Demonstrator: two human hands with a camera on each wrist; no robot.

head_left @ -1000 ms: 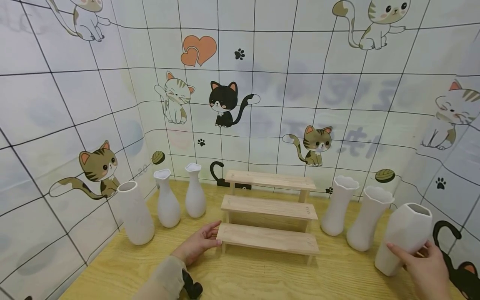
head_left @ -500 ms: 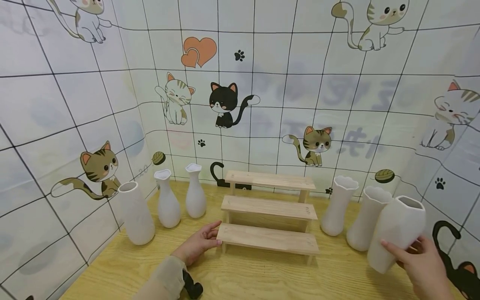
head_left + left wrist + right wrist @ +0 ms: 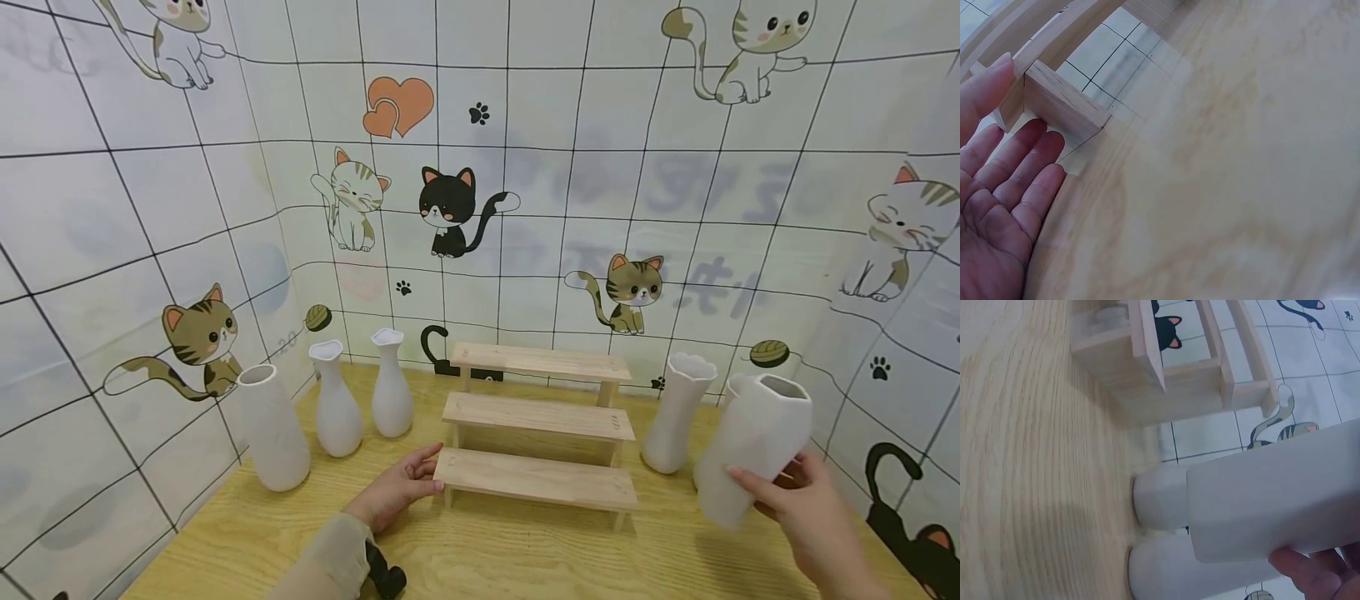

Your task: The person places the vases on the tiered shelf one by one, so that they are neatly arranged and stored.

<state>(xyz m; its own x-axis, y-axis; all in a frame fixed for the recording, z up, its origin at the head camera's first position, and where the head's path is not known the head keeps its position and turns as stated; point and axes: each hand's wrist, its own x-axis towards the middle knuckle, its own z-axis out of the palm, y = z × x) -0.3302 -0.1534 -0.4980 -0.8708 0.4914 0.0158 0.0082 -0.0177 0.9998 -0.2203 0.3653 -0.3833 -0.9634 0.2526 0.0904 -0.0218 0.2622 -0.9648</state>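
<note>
My right hand point(image 3: 810, 508) grips the lower part of a white faceted vase point(image 3: 757, 442), thumb on its near side. The vase tilts in the air; in the right wrist view its base hangs off the tabletop, with fingers point(image 3: 1310, 572) at its side. Behind it, a fluted white vase point(image 3: 733, 385) is mostly hidden. My left hand point(image 3: 397, 492) lies at the left end of a three-step wooden shelf point(image 3: 536, 475). In the left wrist view its fingers point(image 3: 1029, 162) are extended, and the thumb is beside the lowest step's end.
Another fluted vase point(image 3: 675, 417) stands right of the shelf. To the left stand a tall cylindrical vase point(image 3: 273, 433) and two narrow-necked vases, one nearer point(image 3: 337, 408) and one farther back point(image 3: 392, 387). A cat-printed cloth point(image 3: 525, 208) encloses the wooden table point(image 3: 555, 567).
My right hand has raised the faceted vase from the table and carried it left, so it now overlaps the nearer fluted vase. The left hand has stayed at the shelf.
</note>
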